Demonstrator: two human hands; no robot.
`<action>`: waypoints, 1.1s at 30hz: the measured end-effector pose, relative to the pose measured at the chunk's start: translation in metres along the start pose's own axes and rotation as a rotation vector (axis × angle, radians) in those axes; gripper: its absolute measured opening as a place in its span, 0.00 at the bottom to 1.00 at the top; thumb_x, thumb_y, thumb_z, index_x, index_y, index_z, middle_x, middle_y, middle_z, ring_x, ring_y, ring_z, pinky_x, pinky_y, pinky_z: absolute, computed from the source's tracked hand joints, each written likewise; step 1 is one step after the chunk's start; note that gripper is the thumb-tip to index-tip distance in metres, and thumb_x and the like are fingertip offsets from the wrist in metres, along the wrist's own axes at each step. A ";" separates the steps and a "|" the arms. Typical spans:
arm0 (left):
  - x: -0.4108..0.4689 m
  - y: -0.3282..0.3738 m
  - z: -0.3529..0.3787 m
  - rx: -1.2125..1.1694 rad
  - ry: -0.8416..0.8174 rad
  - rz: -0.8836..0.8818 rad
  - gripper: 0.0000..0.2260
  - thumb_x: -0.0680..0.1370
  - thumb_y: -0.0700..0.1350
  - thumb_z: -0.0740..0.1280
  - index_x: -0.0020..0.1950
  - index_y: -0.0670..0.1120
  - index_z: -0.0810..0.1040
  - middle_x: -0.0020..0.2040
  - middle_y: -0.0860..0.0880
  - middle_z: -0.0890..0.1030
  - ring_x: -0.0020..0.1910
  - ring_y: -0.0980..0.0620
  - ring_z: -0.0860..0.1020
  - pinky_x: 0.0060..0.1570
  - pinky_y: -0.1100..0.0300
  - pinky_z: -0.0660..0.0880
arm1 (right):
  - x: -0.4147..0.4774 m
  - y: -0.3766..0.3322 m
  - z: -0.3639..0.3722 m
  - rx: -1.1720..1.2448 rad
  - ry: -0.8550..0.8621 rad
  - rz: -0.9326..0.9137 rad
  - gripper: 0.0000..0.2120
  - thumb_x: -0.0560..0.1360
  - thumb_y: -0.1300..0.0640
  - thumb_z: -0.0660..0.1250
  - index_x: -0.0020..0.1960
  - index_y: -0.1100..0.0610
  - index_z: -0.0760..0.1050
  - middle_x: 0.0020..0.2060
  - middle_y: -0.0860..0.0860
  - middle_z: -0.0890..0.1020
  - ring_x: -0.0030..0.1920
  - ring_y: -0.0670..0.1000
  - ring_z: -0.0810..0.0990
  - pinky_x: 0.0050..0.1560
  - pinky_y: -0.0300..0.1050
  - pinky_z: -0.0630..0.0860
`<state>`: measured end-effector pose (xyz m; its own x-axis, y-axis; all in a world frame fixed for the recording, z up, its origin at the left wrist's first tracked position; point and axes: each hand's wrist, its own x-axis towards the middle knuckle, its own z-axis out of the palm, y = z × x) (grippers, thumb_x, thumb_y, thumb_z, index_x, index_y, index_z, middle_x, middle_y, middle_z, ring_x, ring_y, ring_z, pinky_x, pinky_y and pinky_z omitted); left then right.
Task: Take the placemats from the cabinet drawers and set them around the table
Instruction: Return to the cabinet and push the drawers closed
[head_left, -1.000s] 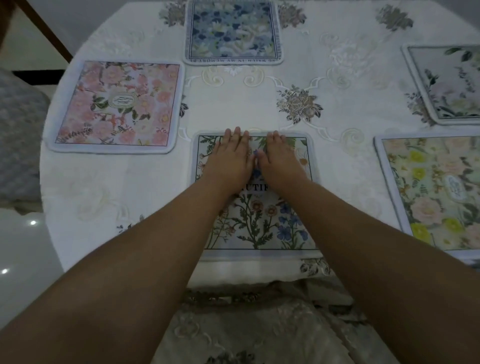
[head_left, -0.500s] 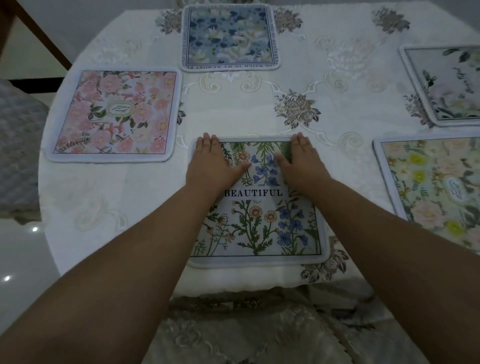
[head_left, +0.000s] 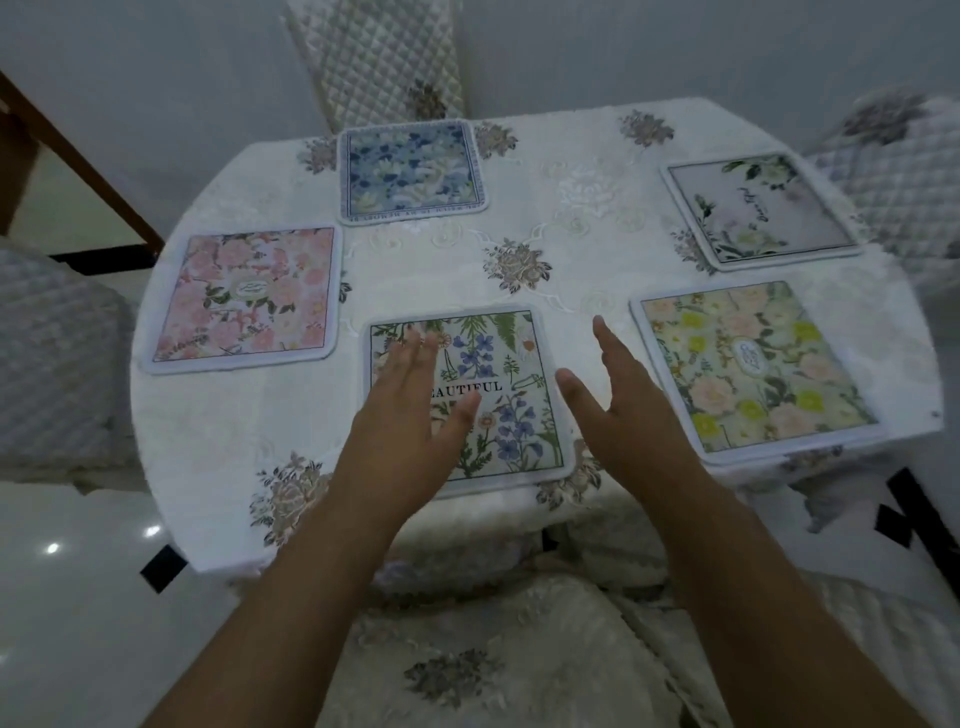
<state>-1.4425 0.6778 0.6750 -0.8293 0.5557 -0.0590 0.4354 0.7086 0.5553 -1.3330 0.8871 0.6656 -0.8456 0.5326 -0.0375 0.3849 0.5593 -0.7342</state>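
Head view: left hand (head_left: 410, 421), fingers spread and blurred, hides part of the near-edge "BEAUTIFUL" placemat (head_left: 498, 374); right hand (head_left: 623, 405) open, empty.

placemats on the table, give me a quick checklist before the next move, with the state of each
1. Both hands free: left hand and right hand open, nothing in either grip: ok.
2. Beautiful mat flat, inside the table edge: ok.
3. Pink mat, blue mat, yellow mat and grey mat apart, no overlap: ok.
4. Yellow mat near edge fully on the table: cannot tell.
5. Drawers emptied: cannot tell, out of view.
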 end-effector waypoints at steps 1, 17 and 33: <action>-0.014 0.008 -0.004 0.014 0.011 0.026 0.35 0.80 0.67 0.51 0.83 0.55 0.47 0.83 0.57 0.46 0.80 0.60 0.44 0.74 0.58 0.46 | -0.014 -0.004 -0.009 -0.006 0.007 -0.007 0.37 0.78 0.30 0.55 0.81 0.41 0.47 0.80 0.43 0.57 0.78 0.44 0.57 0.76 0.55 0.61; -0.108 0.084 -0.031 -0.018 -0.306 0.690 0.32 0.82 0.67 0.47 0.83 0.55 0.48 0.81 0.59 0.46 0.78 0.64 0.43 0.75 0.58 0.44 | -0.263 -0.056 -0.076 -0.062 0.517 0.324 0.37 0.76 0.27 0.52 0.81 0.42 0.52 0.75 0.35 0.57 0.73 0.33 0.56 0.72 0.44 0.62; -0.409 0.192 0.010 -0.018 -0.859 1.591 0.32 0.82 0.64 0.51 0.83 0.56 0.45 0.82 0.58 0.47 0.77 0.65 0.43 0.73 0.63 0.42 | -0.673 -0.147 0.027 -0.152 1.135 1.189 0.37 0.77 0.28 0.50 0.81 0.39 0.45 0.80 0.38 0.53 0.78 0.41 0.53 0.71 0.39 0.53</action>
<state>-1.0160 0.5911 0.7970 0.7275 0.6759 0.1180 0.5394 -0.6697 0.5105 -0.8306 0.4293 0.7807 0.5896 0.8067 0.0389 0.6671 -0.4592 -0.5866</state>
